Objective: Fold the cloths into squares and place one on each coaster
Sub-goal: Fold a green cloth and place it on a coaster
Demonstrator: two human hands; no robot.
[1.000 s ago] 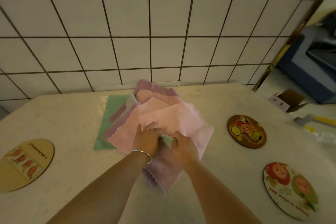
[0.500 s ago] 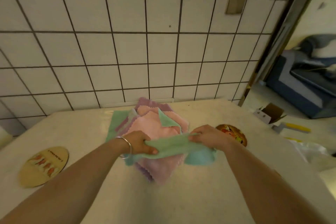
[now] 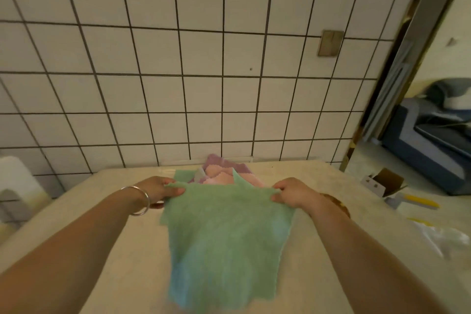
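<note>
Green cloth [image 3: 224, 232] is up off the table [image 3: 122, 250] right now, held spread out flat-ish between both hands and hanging down toward the camera. Left hand [image 3: 158, 187] pinches the top left corner with thumb and fingers curled onto the edge, right hand [image 3: 290, 192] does the same on the top right corner. So 2 firm pinches, nothing loose. The lower part of the cloth looks a bit bluish and blurry, can't tell if that's a fold or just the light.

Behind it, near the wall, sits the pile of other cloths [image 3: 221, 173], pink and purple ones with scalloped edges, plus another green one [image 3: 182, 176] peeking out on the left side of the pile. The held cloth covers the front of that pile from this angle.

Only 1 coaster [image 3: 336, 205] shows, a brown round one half hidden behind the right wrist, nothing on the bit I can see.

Other stuff: silver bangle [image 3: 141, 200] on the left wrist, white tiled wall [image 3: 178, 71] behind the table, a small open cardboard box [image 3: 382, 182] off to the right, and a dark blue sofa [image 3: 433, 150] through the doorway.
</note>
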